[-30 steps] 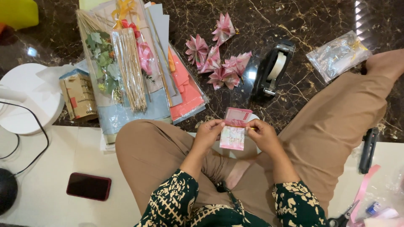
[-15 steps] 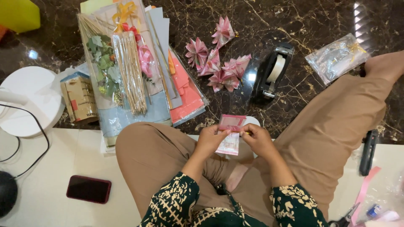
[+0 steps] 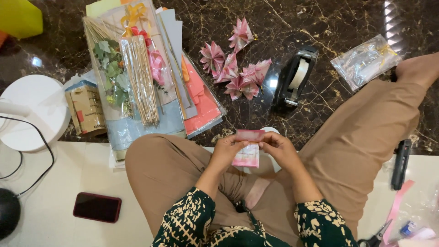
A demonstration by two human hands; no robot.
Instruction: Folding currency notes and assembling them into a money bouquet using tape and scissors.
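Head view is showing the left hand (image 3: 227, 150) and right hand (image 3: 278, 148) pinching a thin pink paper slip (image 3: 247, 153) by its top edge above the lap; it looks light, bendy, easy to tear.

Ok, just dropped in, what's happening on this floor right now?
A person sits cross-legged, with the left hand and the right hand together pinching a small pink folded paper above the lap. Ahead on the dark marble floor lie five finished pink folded paper flowers, a black tape dispenser and a stack of coloured paper sheets.
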